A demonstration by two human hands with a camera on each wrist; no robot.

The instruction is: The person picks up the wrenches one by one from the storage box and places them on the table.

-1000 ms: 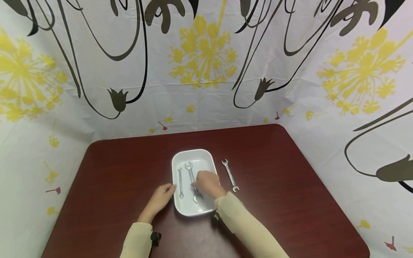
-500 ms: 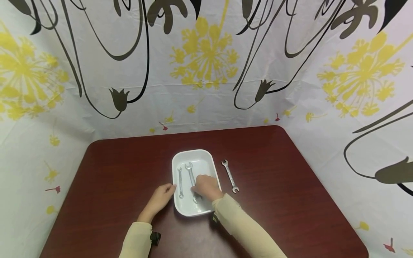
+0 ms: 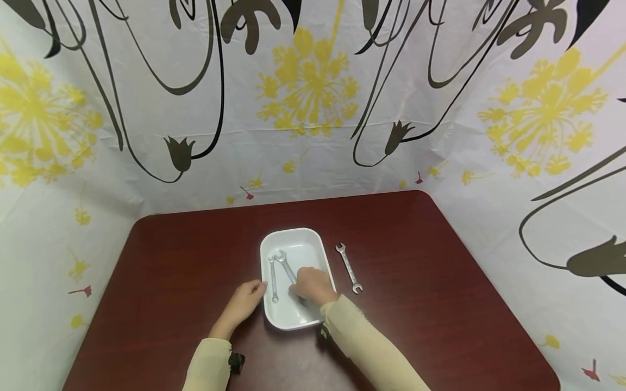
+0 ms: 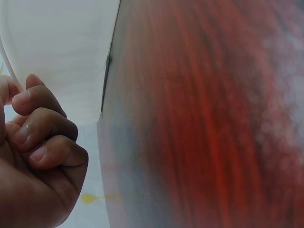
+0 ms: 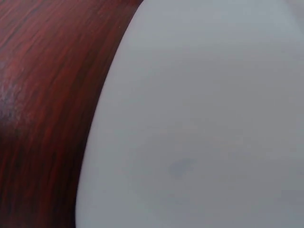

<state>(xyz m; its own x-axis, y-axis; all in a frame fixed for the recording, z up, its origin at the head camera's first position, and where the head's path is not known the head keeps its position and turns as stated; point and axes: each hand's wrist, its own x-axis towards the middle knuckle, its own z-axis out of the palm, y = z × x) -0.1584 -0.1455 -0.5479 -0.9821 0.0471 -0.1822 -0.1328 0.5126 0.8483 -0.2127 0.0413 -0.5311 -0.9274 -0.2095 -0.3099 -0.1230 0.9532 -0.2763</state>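
A white rectangular tray [image 3: 281, 321] stands on the table. Inside it my right hand [image 3: 313, 285] grips a large open-end wrench [image 3: 286, 266], whose lower end is hidden behind the fingers. The wrench slants, its upper end close to a smaller wrench [image 3: 274, 282] lying along the tray's left side. My left hand [image 3: 244, 300] pinches the tray's left rim between thumb and index finger. In the left wrist view its other fingers [image 4: 45, 126] are curled. The right wrist view shows only the tray wall [image 5: 190, 118] and table, with no hand visible.
Another open-end wrench [image 3: 349, 269] lies on the dark red table [image 3: 415, 304], just right of the tray. White patterned cloth [image 3: 313, 163] hangs behind the table and at both sides.
The large wrench has turned in the tray: its upper end has swung left towards the smaller wrench, and its lower end is now behind my right hand. My left hand stays at the rim.
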